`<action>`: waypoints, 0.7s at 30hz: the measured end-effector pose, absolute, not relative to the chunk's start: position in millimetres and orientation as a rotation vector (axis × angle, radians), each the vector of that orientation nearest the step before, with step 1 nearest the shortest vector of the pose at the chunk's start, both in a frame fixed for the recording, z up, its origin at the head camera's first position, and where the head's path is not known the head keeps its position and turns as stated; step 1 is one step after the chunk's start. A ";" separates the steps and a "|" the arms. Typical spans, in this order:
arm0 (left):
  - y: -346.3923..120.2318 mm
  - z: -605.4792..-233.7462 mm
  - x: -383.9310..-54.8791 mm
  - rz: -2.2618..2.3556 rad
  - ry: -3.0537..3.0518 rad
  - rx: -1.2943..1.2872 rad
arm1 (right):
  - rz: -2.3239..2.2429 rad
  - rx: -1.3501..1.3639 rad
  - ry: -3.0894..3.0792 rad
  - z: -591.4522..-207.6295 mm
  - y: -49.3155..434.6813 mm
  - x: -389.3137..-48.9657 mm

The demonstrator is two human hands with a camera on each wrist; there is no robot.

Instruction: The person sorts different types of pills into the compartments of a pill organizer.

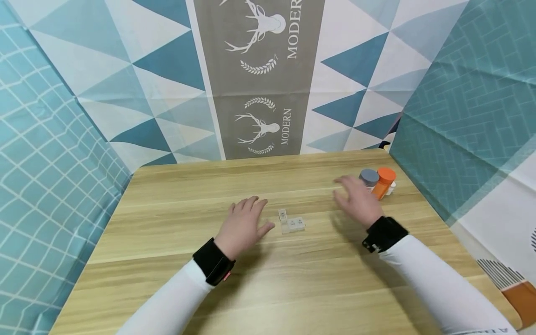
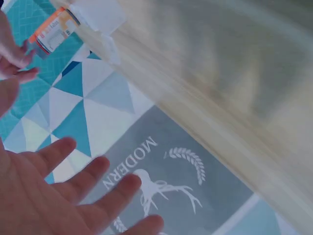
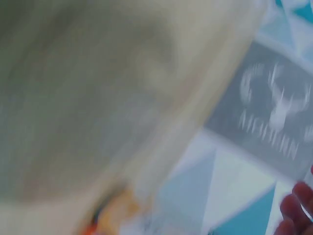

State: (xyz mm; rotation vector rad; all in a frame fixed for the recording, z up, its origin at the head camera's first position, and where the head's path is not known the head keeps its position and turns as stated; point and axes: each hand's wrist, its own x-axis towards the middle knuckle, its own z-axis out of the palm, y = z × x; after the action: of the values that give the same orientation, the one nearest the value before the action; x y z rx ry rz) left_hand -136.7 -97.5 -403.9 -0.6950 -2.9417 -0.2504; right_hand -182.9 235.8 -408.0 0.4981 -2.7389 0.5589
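My left hand hovers over the wooden table with its fingers spread and holds nothing. Just right of it lies a small clear plastic case with lidded sections; marks on the lids are too small to read. My right hand is held above the table, fingers loosely bent around nothing. Beside that hand stand a grey-capped bottle, partly hidden by it, and an orange bottle. In the left wrist view a bottle with an orange and white label appears near the right hand's fingers.
A small white bottle stands behind the orange one. The wooden table reaches back to a patterned cloth. Tiled-pattern cloths hang at the left and right. The right wrist view is badly blurred.
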 end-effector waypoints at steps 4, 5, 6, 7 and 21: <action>-108.1 -406.1 -123.7 -0.290 -2.932 -0.622 | 0.444 0.259 -2.791 -382.8 275.0 -195.1; -109.8 -406.5 -121.6 -0.306 -2.925 -0.623 | 0.417 0.229 -2.844 -377.7 282.5 -197.6; -111.1 -407.0 -120.0 -0.302 -2.925 -0.626 | 0.397 0.211 -2.898 -373.3 288.8 -199.6; -112.4 -407.6 -118.6 -0.309 -2.923 -0.635 | 0.382 0.203 -2.946 -370.2 294.1 -201.5; -126.0 -405.4 -102.7 -0.417 -2.951 -0.705 | 0.477 0.241 -3.090 -382.2 285.5 -203.3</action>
State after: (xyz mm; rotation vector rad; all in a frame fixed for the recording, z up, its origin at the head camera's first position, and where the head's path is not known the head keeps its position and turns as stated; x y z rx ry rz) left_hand -102.7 -126.0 -405.4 -0.7048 -2.9509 -0.4172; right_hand -203.3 285.5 -382.2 0.2411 -3.0902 0.4772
